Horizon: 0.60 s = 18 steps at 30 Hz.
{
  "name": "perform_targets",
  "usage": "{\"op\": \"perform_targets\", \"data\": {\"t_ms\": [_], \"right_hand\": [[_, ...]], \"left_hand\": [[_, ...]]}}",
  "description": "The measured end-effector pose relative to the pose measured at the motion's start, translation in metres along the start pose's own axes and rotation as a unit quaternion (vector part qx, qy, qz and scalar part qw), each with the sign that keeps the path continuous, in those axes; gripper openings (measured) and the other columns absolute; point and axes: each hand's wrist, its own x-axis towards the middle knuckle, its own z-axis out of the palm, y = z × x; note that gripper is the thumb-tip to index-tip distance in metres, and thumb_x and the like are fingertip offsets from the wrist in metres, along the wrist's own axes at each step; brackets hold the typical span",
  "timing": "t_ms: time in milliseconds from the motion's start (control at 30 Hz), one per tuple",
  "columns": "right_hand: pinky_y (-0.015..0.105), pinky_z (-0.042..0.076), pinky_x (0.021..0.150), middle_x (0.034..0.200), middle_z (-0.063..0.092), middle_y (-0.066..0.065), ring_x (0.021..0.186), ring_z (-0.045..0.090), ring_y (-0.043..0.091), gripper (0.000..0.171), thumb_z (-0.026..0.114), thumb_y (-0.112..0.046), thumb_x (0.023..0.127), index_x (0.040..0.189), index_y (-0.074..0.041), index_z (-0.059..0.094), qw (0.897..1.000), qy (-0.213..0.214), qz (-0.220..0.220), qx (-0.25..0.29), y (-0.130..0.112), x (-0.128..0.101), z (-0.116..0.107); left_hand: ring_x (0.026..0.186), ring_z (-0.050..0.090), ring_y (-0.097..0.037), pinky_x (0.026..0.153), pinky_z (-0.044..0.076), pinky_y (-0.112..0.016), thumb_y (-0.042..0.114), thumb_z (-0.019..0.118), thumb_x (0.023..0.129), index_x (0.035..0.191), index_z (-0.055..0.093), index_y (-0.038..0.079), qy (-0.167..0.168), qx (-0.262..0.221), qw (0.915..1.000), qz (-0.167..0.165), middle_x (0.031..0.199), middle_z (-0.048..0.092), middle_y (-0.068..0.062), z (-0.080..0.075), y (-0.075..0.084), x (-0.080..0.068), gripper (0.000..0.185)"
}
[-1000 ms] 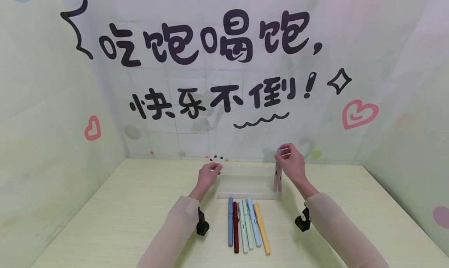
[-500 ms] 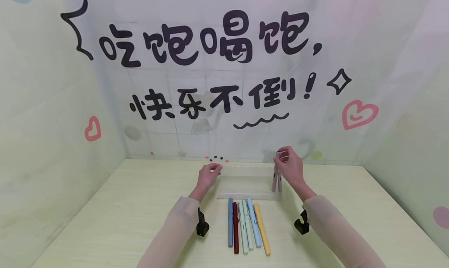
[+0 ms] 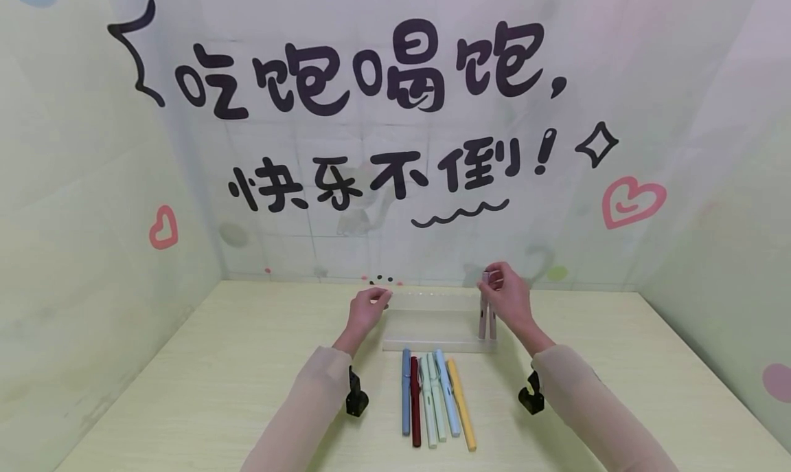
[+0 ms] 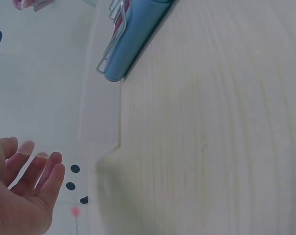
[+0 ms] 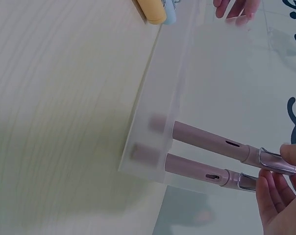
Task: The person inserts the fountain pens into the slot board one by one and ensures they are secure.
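A clear acrylic pen stand [image 3: 432, 346] stands on the table between my hands. My left hand [image 3: 366, 310] pinches its upper left corner, with fingers behind the see-through back panel in the left wrist view. Two mauve pens rise from its trough at the right end. My right hand [image 3: 513, 295] holds one mauve pen [image 5: 207, 139] by the clip end. Its lower end shows blurred behind the frosted front of the trough. The second mauve pen [image 5: 194, 167] leans against the back panel just to the right, its clip end partly behind my fingers.
In front of the stand lie a blue pen [image 3: 406, 393], a dark red pen [image 3: 416, 403], two pale green pens, a light blue pen [image 3: 448, 396] and a yellow pen [image 3: 462, 405]. A printed backdrop [image 3: 395, 245] rises behind the table.
My right hand has come slightly down and left with the held mauve pen, which now stands more upright and farther from the second one. My left hand stays at the stand's corner.
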Motion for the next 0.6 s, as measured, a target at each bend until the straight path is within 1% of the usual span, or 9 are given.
{"op": "perform_targets", "data": {"t_ms": [167,400,600], "right_hand": [[0.033,0.047,0.06,0.083,0.058,0.013,0.073,0.057,0.023,0.024,0.065,-0.008,0.079,0.099,-0.002,0.052,1.0,-0.009,-0.002,-0.012,-0.0004,-0.0005,0.0015],[0.032,0.045,0.059,0.081,0.058,0.011,0.07,0.055,0.022,0.023,0.064,-0.01,0.08,0.097,-0.001,0.053,0.999,-0.016,-0.013,-0.036,-0.0017,-0.0007,0.0017],[0.03,0.043,0.057,0.079,0.057,0.009,0.069,0.053,0.02,0.022,0.064,-0.011,0.08,0.096,-0.002,0.053,0.998,-0.015,-0.022,-0.054,-0.0013,0.0008,0.0032]], "left_hand": [[0.081,0.061,-0.024,0.072,0.048,-0.035,0.021,0.054,0.089,0.103,0.062,0.0,0.001,0.001,1.0,-0.004,0.094,0.061,-0.012,0.0005,0.0002,0.0008,0.027],[0.077,0.062,-0.024,0.067,0.049,-0.035,0.017,0.054,0.089,0.1,0.063,-0.003,0.006,0.0,0.9999,0.014,0.091,0.062,-0.013,0.0003,0.0,0.0001,0.025],[0.077,0.062,-0.024,0.068,0.049,-0.034,0.017,0.054,0.089,0.1,0.063,-0.003,0.006,-0.004,0.9999,0.015,0.091,0.062,-0.013,-0.0004,0.0019,-0.0008,0.024]]}}
